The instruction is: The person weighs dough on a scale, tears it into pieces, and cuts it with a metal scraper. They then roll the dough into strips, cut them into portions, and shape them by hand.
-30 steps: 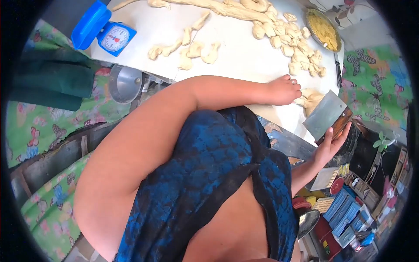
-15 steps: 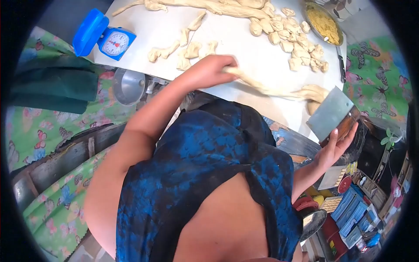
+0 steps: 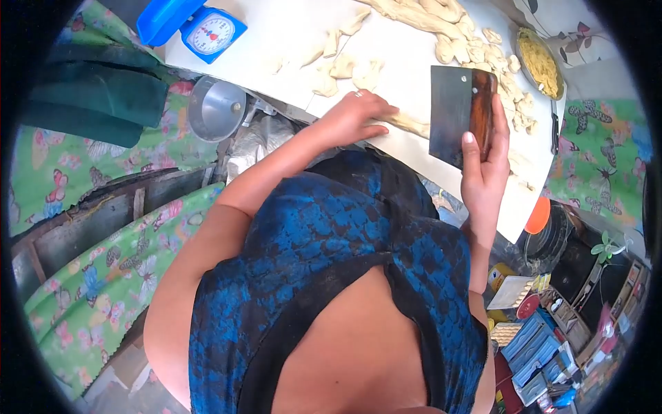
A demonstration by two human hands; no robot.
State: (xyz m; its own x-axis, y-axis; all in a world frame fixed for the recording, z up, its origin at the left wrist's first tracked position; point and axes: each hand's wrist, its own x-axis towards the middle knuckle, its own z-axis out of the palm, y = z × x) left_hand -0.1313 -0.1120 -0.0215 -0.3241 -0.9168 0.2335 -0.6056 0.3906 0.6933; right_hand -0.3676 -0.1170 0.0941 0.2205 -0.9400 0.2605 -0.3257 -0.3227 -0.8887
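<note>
My left hand pinches the near end of a pale dough strip at the table's front edge. In my right hand is a dough scraper, a broad metal blade with a dark wooden handle, held upright over the strip. The blade hides the middle of the strip. Small dough pieces lie just beyond my left hand. A long thick roll of dough stretches across the back, and several cut lumps are heaped behind the scraper.
A blue scale stands on the white table at the back left. At the right edge are a bowl of yellow filling and a black-handled knife. A metal bowl sits below the table's left side.
My right hand has raised the scraper from the table's right edge and swung it left over the dough strip. My left hand has shifted slightly right. The view has tilted a little.
</note>
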